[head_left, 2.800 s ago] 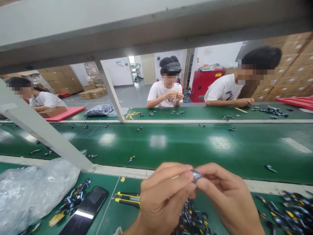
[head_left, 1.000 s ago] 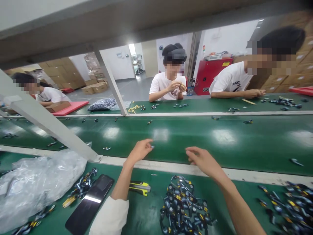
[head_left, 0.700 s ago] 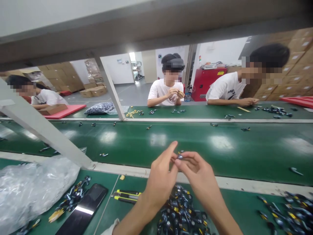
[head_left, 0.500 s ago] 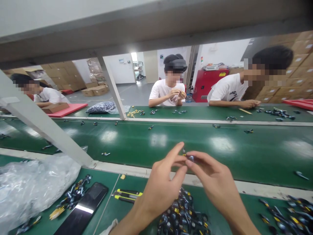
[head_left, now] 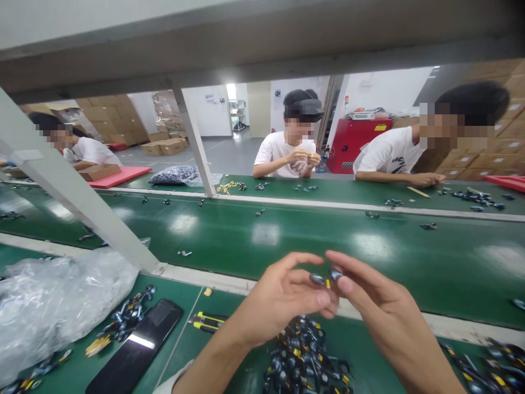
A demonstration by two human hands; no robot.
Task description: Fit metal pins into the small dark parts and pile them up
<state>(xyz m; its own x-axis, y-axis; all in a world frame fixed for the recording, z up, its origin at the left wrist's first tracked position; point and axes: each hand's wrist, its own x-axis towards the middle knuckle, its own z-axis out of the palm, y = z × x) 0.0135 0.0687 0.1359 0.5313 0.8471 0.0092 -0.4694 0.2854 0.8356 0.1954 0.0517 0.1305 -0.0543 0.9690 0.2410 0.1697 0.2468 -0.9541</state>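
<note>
My left hand (head_left: 283, 298) and right hand (head_left: 377, 306) meet at lower centre of the frame, raised above the near bench. Both are clamped on one small dark part (head_left: 325, 281) with a yellow mid-section. My left thumb and fingertips pinch its left end; my right forefinger and thumb pinch its right end. The remaining fingers of both hands are curled loosely.

Directly below my hands, at bottom centre, lies a pile of like parts (head_left: 303, 355). Left of the pile lies a yellow-and-black utility knife (head_left: 207, 322), then a black phone (head_left: 137, 347), then a clear plastic bag (head_left: 57, 306) at lower left. The green conveyor belt (head_left: 246, 235) crosses mid-frame behind my hands, carrying scattered parts. Three co-workers sit along its far side.
</note>
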